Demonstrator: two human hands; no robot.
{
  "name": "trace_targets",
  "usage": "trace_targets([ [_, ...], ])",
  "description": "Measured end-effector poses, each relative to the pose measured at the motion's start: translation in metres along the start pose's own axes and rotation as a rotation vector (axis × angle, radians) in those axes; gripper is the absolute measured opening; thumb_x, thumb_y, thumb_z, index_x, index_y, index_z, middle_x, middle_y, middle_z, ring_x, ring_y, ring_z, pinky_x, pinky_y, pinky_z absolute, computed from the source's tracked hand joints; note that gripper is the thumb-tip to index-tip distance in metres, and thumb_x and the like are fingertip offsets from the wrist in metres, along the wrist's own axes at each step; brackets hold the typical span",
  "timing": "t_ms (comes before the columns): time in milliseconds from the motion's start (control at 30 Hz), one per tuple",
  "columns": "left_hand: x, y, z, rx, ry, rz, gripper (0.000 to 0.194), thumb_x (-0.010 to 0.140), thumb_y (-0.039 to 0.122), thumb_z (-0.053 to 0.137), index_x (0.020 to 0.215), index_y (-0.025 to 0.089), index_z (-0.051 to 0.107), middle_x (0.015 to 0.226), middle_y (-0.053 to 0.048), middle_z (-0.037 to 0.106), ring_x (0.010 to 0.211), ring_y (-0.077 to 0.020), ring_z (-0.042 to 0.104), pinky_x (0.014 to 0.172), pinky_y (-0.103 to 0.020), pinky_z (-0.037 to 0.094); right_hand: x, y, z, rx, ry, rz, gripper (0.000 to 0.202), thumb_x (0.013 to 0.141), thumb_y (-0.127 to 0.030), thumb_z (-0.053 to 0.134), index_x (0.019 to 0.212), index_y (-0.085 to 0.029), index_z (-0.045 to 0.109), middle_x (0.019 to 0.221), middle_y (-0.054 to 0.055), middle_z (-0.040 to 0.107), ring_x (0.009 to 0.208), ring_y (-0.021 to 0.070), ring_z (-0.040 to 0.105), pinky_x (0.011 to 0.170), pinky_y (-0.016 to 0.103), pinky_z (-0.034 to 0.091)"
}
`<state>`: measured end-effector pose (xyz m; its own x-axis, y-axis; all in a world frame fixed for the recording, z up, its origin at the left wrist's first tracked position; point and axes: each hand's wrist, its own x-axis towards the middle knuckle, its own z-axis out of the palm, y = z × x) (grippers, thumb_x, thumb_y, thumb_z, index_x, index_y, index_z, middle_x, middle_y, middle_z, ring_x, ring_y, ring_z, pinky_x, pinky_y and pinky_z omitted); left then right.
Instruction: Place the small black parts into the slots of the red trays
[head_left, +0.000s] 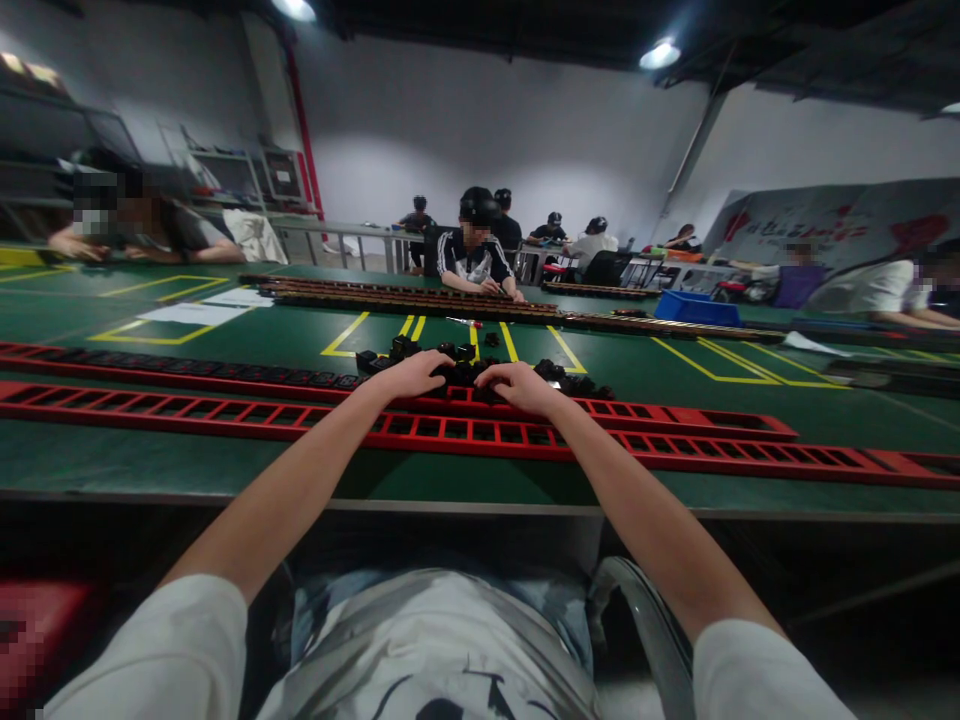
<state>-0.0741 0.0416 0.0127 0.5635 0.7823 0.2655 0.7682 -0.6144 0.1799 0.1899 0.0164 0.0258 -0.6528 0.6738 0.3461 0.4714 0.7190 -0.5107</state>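
Note:
In the middle of the head view, my left hand (414, 376) reaches over the near red slotted frame (442, 430), its fingers and thumb closed around a small black block at the far red slotted frame (712, 422). My right hand (523, 388) is beside it with bent fingers, pinching another small black block over the same far frame. Fingers and shadow partly hide both blocks. Loose black blocks (403, 347) lie in a heap just beyond my hands. On the left, a row of black blocks (247, 370) fills the slots of the far frame.
The green table (630, 350) has yellow marked outlines. Beyond are long brown-black strips (412, 297), a blue bin (696, 308) and white papers (191, 312). A person (474, 250) works across the table; others sit left, right and behind. The table's near edge (465, 507) is before me.

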Motion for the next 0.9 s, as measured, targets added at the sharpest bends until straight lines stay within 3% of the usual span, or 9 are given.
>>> trace_targets([
  [167,0.001,-0.0041,0.0021,-0.002,-0.002,0.01,0.045,0.088,0.024,0.052,0.132,0.016,0.06,0.136,-0.011,0.062,0.128,-0.0239,0.056,0.117,-0.037,0.039,-0.0009,-0.0046,-0.0021,-0.047,-0.043,-0.025,0.025,0.083,-0.016,0.066,0.107,-0.02,0.075,0.111,0.004,0.075,0.104,0.02,0.068,0.099,0.036,0.051],
  [300,0.0005,-0.0041,0.0015,-0.012,-0.006,0.007,0.045,0.088,0.024,0.053,0.132,0.016,0.06,0.136,-0.011,0.062,0.128,-0.0235,0.056,0.117,-0.037,0.039,-0.0014,-0.0064,-0.0034,-0.108,-0.078,-0.04,0.037,0.076,-0.023,0.077,0.112,-0.018,0.072,0.116,0.009,0.071,0.107,0.0231,0.065,0.099,0.038,0.05],
  [600,-0.0001,-0.0002,-0.0007,-0.017,-0.002,0.004,0.046,0.087,0.023,0.053,0.131,0.015,0.061,0.134,-0.012,0.063,0.127,-0.0244,0.057,0.116,-0.037,0.04,-0.0031,-0.0037,-0.0006,-0.099,0.041,0.034,0.045,0.077,-0.026,0.074,0.12,-0.017,0.062,0.095,0.003,0.068,0.084,0.0171,0.062,0.078,0.03,0.05],
  [900,-0.0002,-0.0005,-0.0001,-0.018,-0.003,-0.001,0.043,0.088,0.024,0.054,0.13,0.017,0.062,0.133,-0.01,0.064,0.126,-0.0236,0.058,0.115,-0.037,0.04,-0.0012,-0.0021,-0.001,-0.108,0.001,-0.026,0.032,0.08,-0.023,0.073,0.111,-0.018,0.073,0.105,0.006,0.073,0.086,0.0167,0.065,0.08,0.03,0.052],
])
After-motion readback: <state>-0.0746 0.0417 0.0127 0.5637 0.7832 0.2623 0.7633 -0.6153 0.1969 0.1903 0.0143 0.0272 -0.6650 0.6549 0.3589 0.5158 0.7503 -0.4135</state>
